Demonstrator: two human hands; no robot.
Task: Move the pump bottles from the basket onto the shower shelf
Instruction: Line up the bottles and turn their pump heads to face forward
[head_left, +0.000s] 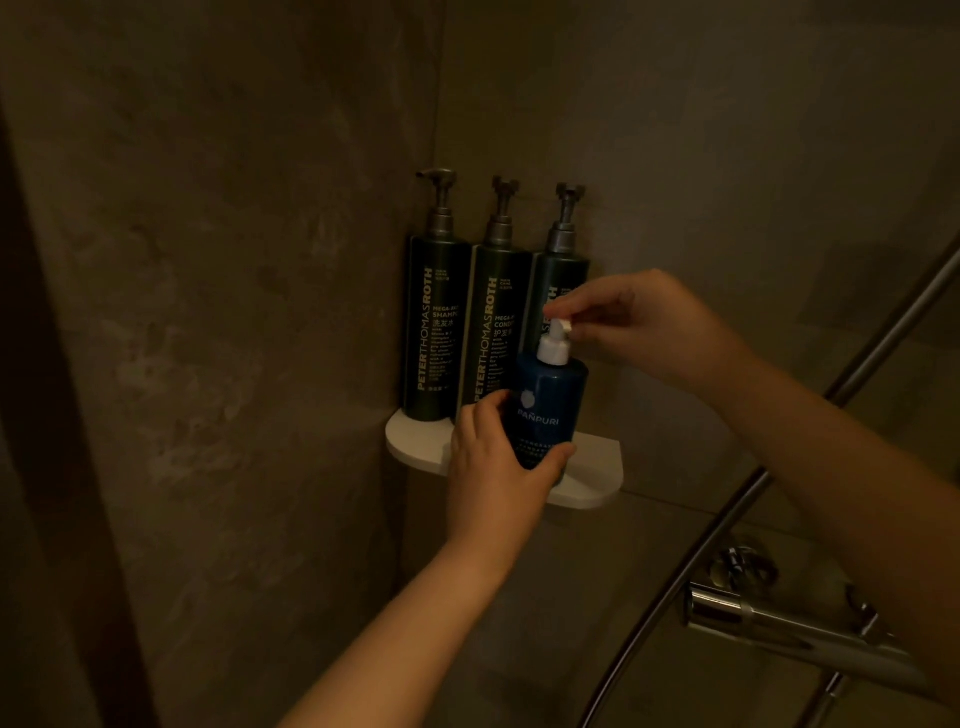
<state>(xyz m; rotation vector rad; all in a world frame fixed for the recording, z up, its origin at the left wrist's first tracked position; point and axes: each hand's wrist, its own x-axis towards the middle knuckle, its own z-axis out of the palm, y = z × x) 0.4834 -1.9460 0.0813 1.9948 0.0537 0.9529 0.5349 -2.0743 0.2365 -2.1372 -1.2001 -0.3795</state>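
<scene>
Blue pump bottle (545, 410) is standing between both hands: left hand (493, 467) gripping its body, right hand (649, 322) pinching its white nozzle (arms outstretched).

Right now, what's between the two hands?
In the head view, the blue pump bottle: left hand grips its body, right hand pinches its white pump top.

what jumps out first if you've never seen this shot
The blue Panpuri pump bottle at the front of the white corner shelf, with the left hand gripping its body and the right hand pinching its white pump head. Behind it, three dark Peter Thomas Roth pump bottles stand in a row at the back.
</scene>
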